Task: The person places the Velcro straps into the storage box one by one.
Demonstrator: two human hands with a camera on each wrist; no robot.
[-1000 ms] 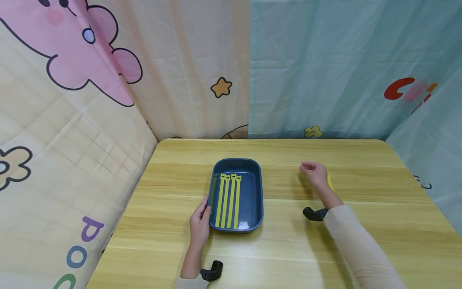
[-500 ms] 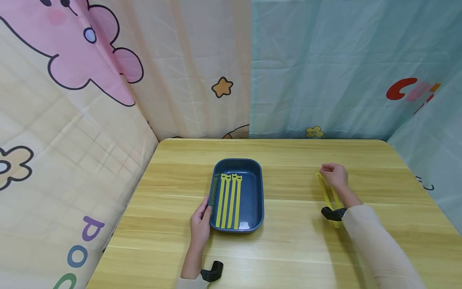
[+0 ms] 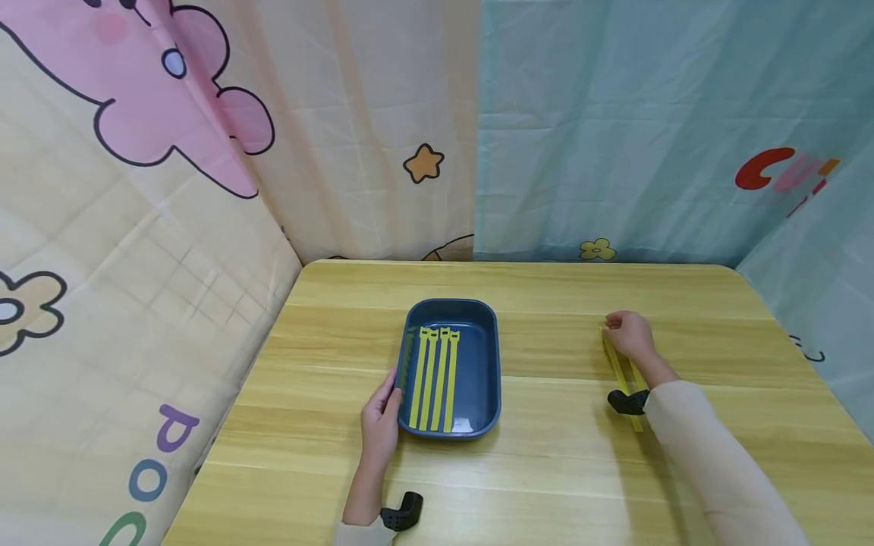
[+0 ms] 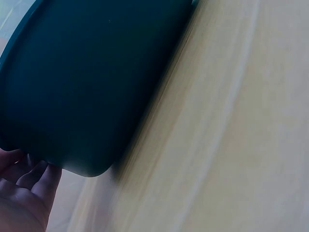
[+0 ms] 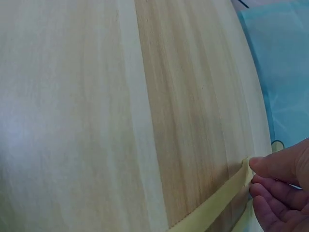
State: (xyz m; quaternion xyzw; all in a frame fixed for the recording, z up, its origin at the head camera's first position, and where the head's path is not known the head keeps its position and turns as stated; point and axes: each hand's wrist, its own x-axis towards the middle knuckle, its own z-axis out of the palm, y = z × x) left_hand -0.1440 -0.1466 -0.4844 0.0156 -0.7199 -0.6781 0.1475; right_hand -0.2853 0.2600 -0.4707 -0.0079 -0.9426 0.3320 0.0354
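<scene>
My left hand (image 3: 379,425) grips the left side of a dark blue tray (image 3: 478,379), thumb by the rim. The left wrist view shows its fingers against the tray's outer wall (image 4: 87,87). Inside the tray several yellow hook-and-loop cable ties (image 3: 435,383) lie side by side, heads at the far end. Out to the right, my right hand (image 3: 631,336) pinches the far end of a yellow cable tie (image 3: 617,368) between thumb and fingers. In the right wrist view that cable tie (image 5: 210,209) slants down from the fingertips. A second cable tie (image 3: 638,377) shows beside it, partly hidden by the wrist.
A pale wood table (image 3: 546,470) bears everything. Printed curtains (image 3: 369,136) close off its back and sides. Each wrist wears a black camera mount (image 3: 403,512).
My right hand has moved right to the cable ties, uncovering them, then slightly left onto the end of one. The left hand and tray stay put.
</scene>
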